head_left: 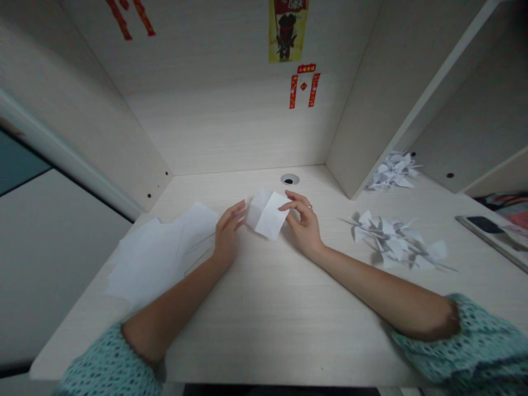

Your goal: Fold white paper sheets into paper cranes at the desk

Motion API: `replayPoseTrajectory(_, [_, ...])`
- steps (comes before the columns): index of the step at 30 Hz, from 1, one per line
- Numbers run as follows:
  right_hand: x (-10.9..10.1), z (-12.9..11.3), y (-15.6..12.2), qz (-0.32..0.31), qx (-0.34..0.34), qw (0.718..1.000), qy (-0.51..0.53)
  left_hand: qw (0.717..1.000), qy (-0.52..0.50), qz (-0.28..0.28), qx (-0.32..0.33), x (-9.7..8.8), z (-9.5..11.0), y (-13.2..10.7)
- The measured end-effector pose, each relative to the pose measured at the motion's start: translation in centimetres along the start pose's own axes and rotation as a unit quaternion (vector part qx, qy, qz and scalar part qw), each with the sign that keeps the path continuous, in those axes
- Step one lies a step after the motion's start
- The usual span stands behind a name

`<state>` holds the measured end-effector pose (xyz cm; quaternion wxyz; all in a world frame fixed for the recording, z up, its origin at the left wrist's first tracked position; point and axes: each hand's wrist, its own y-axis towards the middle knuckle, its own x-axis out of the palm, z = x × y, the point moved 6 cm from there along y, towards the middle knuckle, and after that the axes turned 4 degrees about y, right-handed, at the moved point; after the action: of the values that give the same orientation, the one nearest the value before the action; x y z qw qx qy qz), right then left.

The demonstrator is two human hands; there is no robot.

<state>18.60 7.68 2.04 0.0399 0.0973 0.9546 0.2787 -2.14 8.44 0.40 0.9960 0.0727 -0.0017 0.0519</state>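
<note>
A folded white sheet of paper lies on the pale wooden desk between my hands. My left hand rests on the desk with its fingertips touching the paper's left edge, fingers loosely curled. My right hand pinches the paper's right corner between thumb and forefinger; a ring shows on one finger. Both forearms reach in from the near edge in teal knitted sleeves.
A loose stack of white sheets lies to the left. Folded paper shapes sit in a pile to the right, with another pile on the side shelf. A cable hole is at the back. A dark flat device lies far right.
</note>
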Motion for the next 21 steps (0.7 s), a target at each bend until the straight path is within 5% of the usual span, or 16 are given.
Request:
replayPoseTrajectory(9, [0.7,2.3,-0.2,-0.014,0.104,0.990,0.098,0.993,0.032,-0.109,-0.005,1.9,0.9,-1.2])
replayPoseTrajectory(21, [1.1,1.3,-0.3,-0.049,0.145,0.972,0.180,0.997,0.024,-0.070,0.021,1.4,0.0,-0.4])
